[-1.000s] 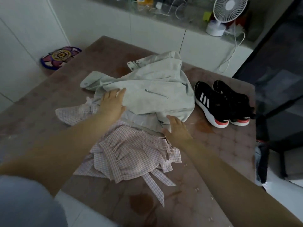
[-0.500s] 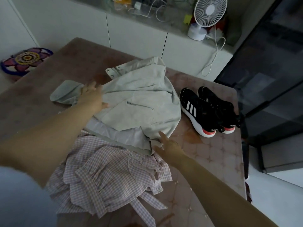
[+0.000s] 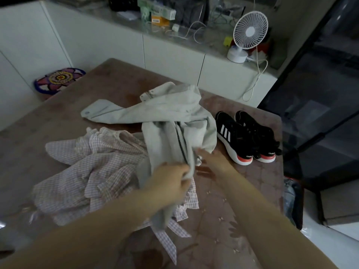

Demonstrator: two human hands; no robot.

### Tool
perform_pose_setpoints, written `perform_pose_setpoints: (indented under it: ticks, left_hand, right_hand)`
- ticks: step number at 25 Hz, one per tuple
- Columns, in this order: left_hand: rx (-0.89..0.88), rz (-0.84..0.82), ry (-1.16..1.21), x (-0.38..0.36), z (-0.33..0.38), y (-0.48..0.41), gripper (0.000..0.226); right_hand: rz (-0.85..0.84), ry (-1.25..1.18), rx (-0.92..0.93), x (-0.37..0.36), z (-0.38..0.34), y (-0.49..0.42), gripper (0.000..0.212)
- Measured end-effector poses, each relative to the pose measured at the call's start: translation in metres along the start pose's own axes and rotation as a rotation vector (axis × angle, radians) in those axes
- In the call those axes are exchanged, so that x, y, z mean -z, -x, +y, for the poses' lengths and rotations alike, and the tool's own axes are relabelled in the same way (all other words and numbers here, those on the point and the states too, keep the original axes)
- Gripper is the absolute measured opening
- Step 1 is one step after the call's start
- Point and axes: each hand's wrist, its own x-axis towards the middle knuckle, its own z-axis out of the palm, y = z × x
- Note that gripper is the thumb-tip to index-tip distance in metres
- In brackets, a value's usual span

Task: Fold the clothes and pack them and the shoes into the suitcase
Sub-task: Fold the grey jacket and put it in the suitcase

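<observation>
Your left hand (image 3: 171,178) grips the bunched grey jacket (image 3: 174,113), raised above the checked shirt (image 3: 93,167) on the brown surface (image 3: 233,210). Your right hand (image 3: 212,161) meets its hem; I cannot tell whether it grips. 2 black shoes (image 3: 246,136) sit just beside.

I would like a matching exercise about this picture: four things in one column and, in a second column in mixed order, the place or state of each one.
1. pale grey jacket
2. pink checked garment
3. pair of black sneakers with white stripes
4. small white fan

a. stands on the white counter
b. gripped by the left hand
c. lies crumpled on the brown table
d. side by side near that table's right edge

Pairs: 1-b, 2-c, 3-d, 4-a
</observation>
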Motion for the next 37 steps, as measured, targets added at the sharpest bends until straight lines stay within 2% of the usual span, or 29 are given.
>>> perform_pose_setpoints:
  ticks: [2,4,5,7,9,11,13,15,17,19,21,23,25,27,29,31,33,35,37]
  left_hand:
    - [-0.082,0.028,0.054,-0.025,0.031,0.013,0.04]
    - [-0.139,0.051,0.038,-0.035,0.055,0.023,0.042]
    - [-0.146,0.033,0.045,-0.034,0.068,0.028,0.04]
    - [-0.164,0.006,0.133,-0.033,0.086,0.036,0.031]
    - [-0.173,-0.018,0.191,-0.037,0.095,0.042,0.025]
    - [-0.123,-0.046,0.118,-0.053,0.086,0.04,0.032]
    - [0.008,-0.014,0.0,-0.069,0.058,0.032,0.05]
    - [0.211,0.097,-0.038,-0.072,0.023,0.024,0.061]
    - [0.358,0.207,0.006,-0.062,-0.009,0.015,0.061]
    - [0.39,0.286,0.06,-0.051,-0.031,0.002,0.056]
    - [0.389,0.342,0.109,-0.039,-0.043,-0.012,0.053]
    - [0.404,0.353,0.112,-0.029,-0.054,-0.023,0.053]
    - [0.413,0.332,0.08,-0.025,-0.065,-0.029,0.053]
    - [0.388,0.315,0.061,-0.025,-0.073,-0.028,0.049]
    - [0.371,0.294,0.053,-0.027,-0.082,-0.027,0.048]
    - [0.389,0.344,0.092,-0.023,-0.09,-0.029,0.056]
    - [0.4,0.504,0.16,-0.015,-0.094,-0.034,0.067]
    - [0.379,0.631,0.203,-0.005,-0.096,-0.042,0.07]
    - [0.342,0.682,0.191,0.006,-0.096,-0.058,0.068]
  right_hand:
    - [-0.045,0.07,0.027,0.013,0.014,0.019,0.062]
    - [-0.058,0.141,0.129,0.039,0.022,0.043,0.039]
    - [-0.073,0.118,0.196,0.056,0.024,0.055,0.028]
    - [-0.07,-0.01,0.272,0.09,0.032,0.08,0.02]
    - [0.011,0.09,0.288,0.111,0.056,0.092,0.02]
    - [0.108,0.404,0.218,0.12,0.096,0.09,0.027]
    - [0.098,0.588,0.036,0.119,0.129,0.081,0.042]
    - [0.089,0.735,-0.013,0.116,0.133,0.075,0.057]
    - [0.155,0.909,0.152,0.105,0.109,0.068,0.068]
    - [0.186,0.988,0.419,0.083,0.07,0.061,0.069]
    - [0.111,1.051,0.625,0.048,0.029,0.046,0.063]
    - [0.05,1.077,0.733,0.01,-0.004,0.02,0.058]
    - [0.016,1.125,0.734,-0.026,-0.027,-0.01,0.061]
    - [0.025,1.278,0.672,-0.049,-0.034,-0.041,0.066]
    - [0.016,1.417,0.587,-0.054,-0.036,-0.062,0.058]
    - [0.061,1.261,0.567,-0.039,-0.043,-0.066,0.045]
    - [0.189,0.913,0.58,0.0,-0.059,-0.058,0.035]
    - [0.355,0.608,0.622,0.063,-0.078,-0.037,0.031]
    - [0.527,0.498,0.619,0.138,-0.079,-0.009,0.03]
